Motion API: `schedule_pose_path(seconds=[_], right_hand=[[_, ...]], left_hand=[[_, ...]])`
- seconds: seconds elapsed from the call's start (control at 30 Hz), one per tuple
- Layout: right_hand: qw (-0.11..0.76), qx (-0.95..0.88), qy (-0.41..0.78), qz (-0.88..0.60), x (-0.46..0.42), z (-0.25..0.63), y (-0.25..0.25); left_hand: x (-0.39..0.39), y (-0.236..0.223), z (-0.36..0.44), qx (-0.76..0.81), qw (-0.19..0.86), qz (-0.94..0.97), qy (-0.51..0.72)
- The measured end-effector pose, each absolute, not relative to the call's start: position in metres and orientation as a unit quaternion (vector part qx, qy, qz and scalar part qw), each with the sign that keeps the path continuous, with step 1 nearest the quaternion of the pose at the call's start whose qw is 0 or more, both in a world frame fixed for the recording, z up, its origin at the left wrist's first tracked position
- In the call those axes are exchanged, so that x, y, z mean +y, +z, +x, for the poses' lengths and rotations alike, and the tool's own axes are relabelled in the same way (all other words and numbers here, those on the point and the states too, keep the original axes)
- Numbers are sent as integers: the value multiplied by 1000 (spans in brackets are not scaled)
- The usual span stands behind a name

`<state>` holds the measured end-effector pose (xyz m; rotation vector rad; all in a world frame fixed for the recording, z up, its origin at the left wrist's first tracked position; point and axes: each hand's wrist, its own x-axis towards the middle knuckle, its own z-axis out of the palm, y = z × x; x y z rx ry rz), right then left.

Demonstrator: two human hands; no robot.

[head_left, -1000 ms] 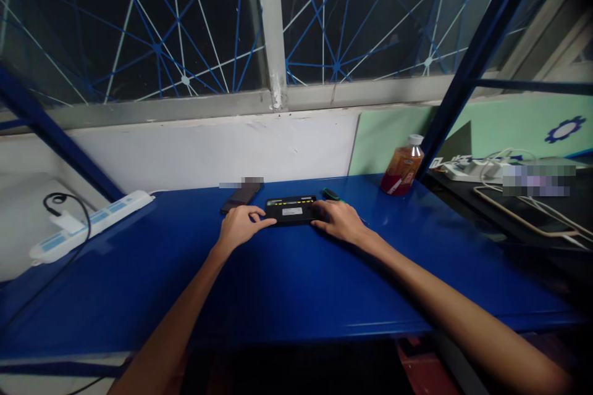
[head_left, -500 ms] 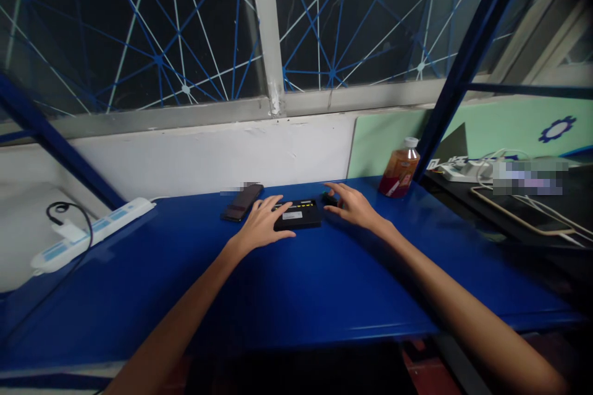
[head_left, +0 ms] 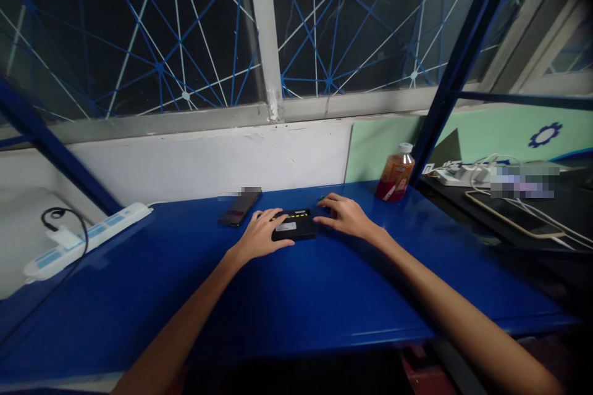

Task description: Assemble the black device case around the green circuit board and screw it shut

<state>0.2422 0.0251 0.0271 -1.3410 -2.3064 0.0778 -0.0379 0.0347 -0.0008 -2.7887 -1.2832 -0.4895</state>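
Observation:
A flat black device with yellow marks and a white label lies on the blue table. My left hand grips its left end, fingers over the top and thumb along the front edge. My right hand sits just right of the device with its fingers curved together over a small dark object with a green tip, which is mostly hidden under the fingertips. The thumb touches the device's right edge.
A dark phone lies left of the device. A bottle of orange drink stands at the back right beside a blue post. A white power strip with a black cable lies far left. Cables and chargers cover the right-hand desk.
My right hand left the device's right end, reached toward the small dark object behind it and closed over it. My left hand shifted further onto the device, which moved slightly left and nearer.

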Motion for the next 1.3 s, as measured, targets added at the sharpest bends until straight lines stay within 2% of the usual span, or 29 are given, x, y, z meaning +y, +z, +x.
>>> schedule_pose_path(seconds=[0.4,0.7,1.3], right_hand=[[245,-881,-19,-405,18,224,10],[237,-898,-31,-368,27,224,0],[224,-899,39,-375,25,226,4]], left_hand=[[42,20,-81,-436,-124,-878,-154],[37,27,-76,-457,-108,-873,-132],[36,26,-74,-436,-151,-875,-150]])
